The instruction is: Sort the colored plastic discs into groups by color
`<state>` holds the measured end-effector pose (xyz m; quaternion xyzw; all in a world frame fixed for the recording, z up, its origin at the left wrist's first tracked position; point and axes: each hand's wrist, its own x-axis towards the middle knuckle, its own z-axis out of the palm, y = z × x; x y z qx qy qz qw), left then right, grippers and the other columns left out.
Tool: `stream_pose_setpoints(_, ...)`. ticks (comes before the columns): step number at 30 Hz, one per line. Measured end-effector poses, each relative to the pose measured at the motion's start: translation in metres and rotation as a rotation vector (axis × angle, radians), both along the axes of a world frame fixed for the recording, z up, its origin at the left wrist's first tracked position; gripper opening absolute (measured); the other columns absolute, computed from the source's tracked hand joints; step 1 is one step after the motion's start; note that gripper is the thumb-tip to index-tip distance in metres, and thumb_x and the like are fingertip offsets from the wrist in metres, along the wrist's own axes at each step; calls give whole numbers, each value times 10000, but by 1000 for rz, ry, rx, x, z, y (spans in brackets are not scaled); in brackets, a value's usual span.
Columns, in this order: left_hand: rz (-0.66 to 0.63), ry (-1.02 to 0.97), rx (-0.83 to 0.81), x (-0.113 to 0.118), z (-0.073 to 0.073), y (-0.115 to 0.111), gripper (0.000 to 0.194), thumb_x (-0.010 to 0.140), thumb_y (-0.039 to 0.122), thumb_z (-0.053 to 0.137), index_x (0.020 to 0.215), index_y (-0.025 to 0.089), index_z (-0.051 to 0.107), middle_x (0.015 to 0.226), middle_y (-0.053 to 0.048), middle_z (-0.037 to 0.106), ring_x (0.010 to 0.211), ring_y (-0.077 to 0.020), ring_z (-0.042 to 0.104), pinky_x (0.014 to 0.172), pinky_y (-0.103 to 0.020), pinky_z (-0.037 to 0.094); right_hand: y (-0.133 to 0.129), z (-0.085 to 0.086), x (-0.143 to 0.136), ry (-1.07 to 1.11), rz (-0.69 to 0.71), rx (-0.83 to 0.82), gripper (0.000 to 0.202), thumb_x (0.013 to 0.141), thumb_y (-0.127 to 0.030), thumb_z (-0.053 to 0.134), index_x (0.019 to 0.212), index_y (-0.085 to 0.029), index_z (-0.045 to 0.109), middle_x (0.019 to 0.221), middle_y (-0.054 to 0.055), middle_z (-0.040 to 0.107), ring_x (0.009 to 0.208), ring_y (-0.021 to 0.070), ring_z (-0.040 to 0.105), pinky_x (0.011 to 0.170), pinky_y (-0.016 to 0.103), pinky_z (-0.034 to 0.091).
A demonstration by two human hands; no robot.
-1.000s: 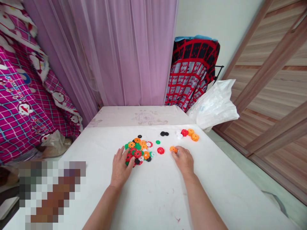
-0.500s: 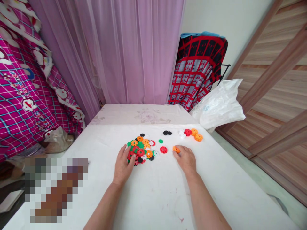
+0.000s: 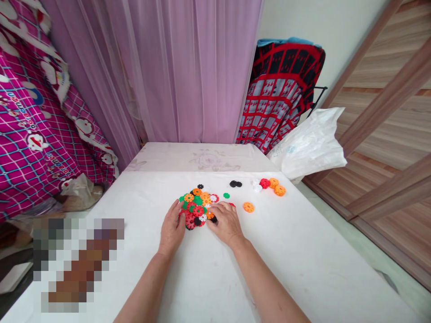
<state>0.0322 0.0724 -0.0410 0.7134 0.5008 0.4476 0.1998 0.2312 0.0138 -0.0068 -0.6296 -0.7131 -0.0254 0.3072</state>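
A mixed pile of notched plastic discs [image 3: 198, 210] in red, green, orange, black and white lies on the white-covered table [image 3: 208, 278]. Along its left edge rests my left hand [image 3: 173, 229], open, with fingers and thumb apart. My right hand [image 3: 227, 222] reaches over the pile's right edge, its thumb and fingers parted around an orange disc [image 3: 210, 215] and a black one beside it. It does not visibly grip either. A red disc [image 3: 232, 204] peeks out behind my right knuckles, mostly hidden. To the right, an orange disc [image 3: 248, 207] lies flat by itself.
Farther back are a green disc [image 3: 226, 195], two black discs [image 3: 235, 184], and a row of white, red and orange discs [image 3: 265, 183] at the right. A white plastic bag [image 3: 310, 146] stands by the table's right edge. Purple curtains [image 3: 195, 72] hang behind.
My right hand has let go of the orange disc, leaving it flat on the table, and has moved left to the pile. My left hand stays at the pile's left edge.
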Motion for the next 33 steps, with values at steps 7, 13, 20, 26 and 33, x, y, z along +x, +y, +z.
stream_pose_setpoints(7,-27,23,-2,0,5,-1,421,893,316,499,1293,225,593,1423,-97,547,1313,-237,513,1106,-445,418,1,-4,1,93,-25,74,211,768,-187,650,967,-255,667,1021,25,725,1030,235,554,889,372,369)
stream_pose_setpoints(13,-7,24,-14,1,5,-3,428,887,327,503,1293,223,590,1429,-98,540,1312,-238,515,1105,-444,418,-7,-10,51,187,-329,214,189,760,-264,601,941,-235,649,968,50,713,959,239,569,877,374,388)
stream_pose_setpoints(20,-15,35,-25,-1,6,-3,432,882,338,509,1291,223,591,1436,-94,534,1312,-236,513,1102,-436,420,-18,-24,111,207,-671,146,245,720,-335,583,928,-225,652,956,76,703,954,266,564,836,379,404)
stream_pose_setpoints(26,-9,31,-36,-1,5,-4,433,883,351,517,1294,234,590,1444,-88,525,1314,-242,509,1102,-438,419,-18,-24,108,164,-661,44,225,745,-332,566,926,-231,653,916,64,698,928,253,553,802,354,395)
stream_pose_setpoints(33,-11,31,-11,0,6,-3,426,876,337,513,1279,229,600,1419,-87,550,1300,-236,525,1095,-430,429,-19,-23,108,140,-650,-2,222,749,-337,561,914,-228,661,912,57,702,912,247,569,791,346,391)
